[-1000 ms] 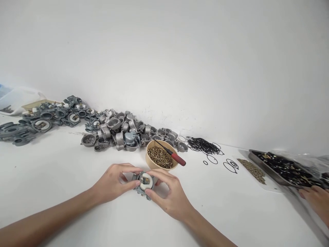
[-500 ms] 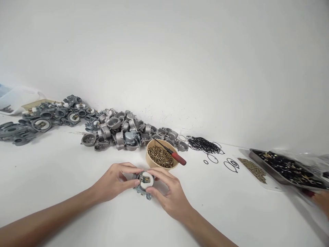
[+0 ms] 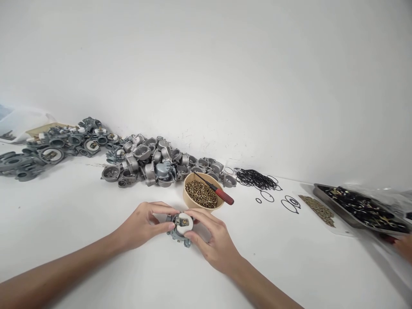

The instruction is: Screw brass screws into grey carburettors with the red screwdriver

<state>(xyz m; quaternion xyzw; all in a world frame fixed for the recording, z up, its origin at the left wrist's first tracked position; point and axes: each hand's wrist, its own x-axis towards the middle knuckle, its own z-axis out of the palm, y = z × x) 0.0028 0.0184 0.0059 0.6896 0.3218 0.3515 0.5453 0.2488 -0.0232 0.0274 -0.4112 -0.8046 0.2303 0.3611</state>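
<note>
Behind everything you have the white wall (image 3: 206, 77), and below it the white bench (image 3: 154, 279) takes the lower part of the frame. From the left edge to the centre, two heaps lie against the wall: darker metal castings (image 3: 58, 142) with white pieces, and grey metal cups (image 3: 141, 152). At the right side is a metal tray (image 3: 337, 213) with black parts; another person's hand (image 3: 404, 249) is near it, cut by the frame's edge.

Your left hand (image 3: 138, 227) and right hand (image 3: 220, 244) meet at lower centre, around one metal body (image 3: 180, 237). The body lies between your fingertips, away from both palms. Your left grip is narrow and holds the body at its left side, with thumb and forefinger. Your right grip pinches the white float (image 3: 189, 223) at its edge, forefinger above and thumb below; the float sits on the face of the body that looks up.

Just beyond your fingers stands the round bowl (image 3: 193, 204), with a red-handled screwdriver (image 3: 223, 196) laid across it. Right of centre lie black rings (image 3: 255, 179), piled and loose. The smallest are the brass screws (image 3: 199, 193), inside the bowl.
</note>
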